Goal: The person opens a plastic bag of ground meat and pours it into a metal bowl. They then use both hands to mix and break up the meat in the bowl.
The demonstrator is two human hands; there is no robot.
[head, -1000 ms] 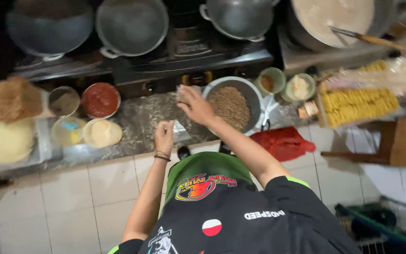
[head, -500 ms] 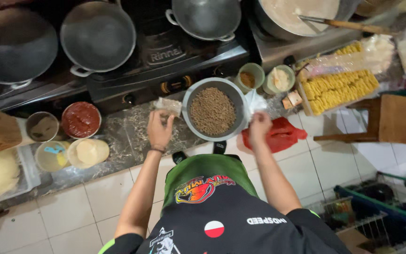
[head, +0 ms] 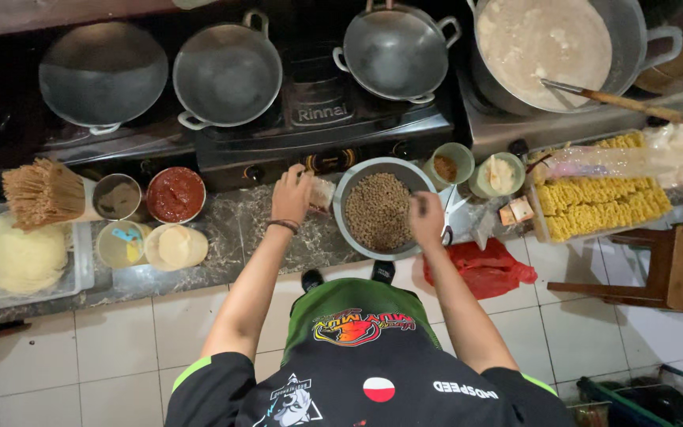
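I look straight down at a dark stone counter (head: 223, 237). A metal bowl (head: 349, 187) of small brown beans stands in front of me. My left hand (head: 292, 194) rests on the counter just left of the bowl, closed on a small clear packet (head: 322, 193). My right hand (head: 426, 215) is at the bowl's right rim, fingers pinched over the beans; whether it holds anything I cannot tell.
Three empty woks (head: 227, 73) and a big pot of pale liquid (head: 547, 43) with a ladle sit on the stove behind. Cups of red sauce (head: 175, 194) and other condiments stand left, yellow noodle blocks (head: 602, 207) right, a red bag (head: 480, 265) and a wooden stool (head: 673, 273) below.
My right hand came in from beside the bowl to its right rim. My left hand stayed by the bowl's left side. The view has shifted slightly.
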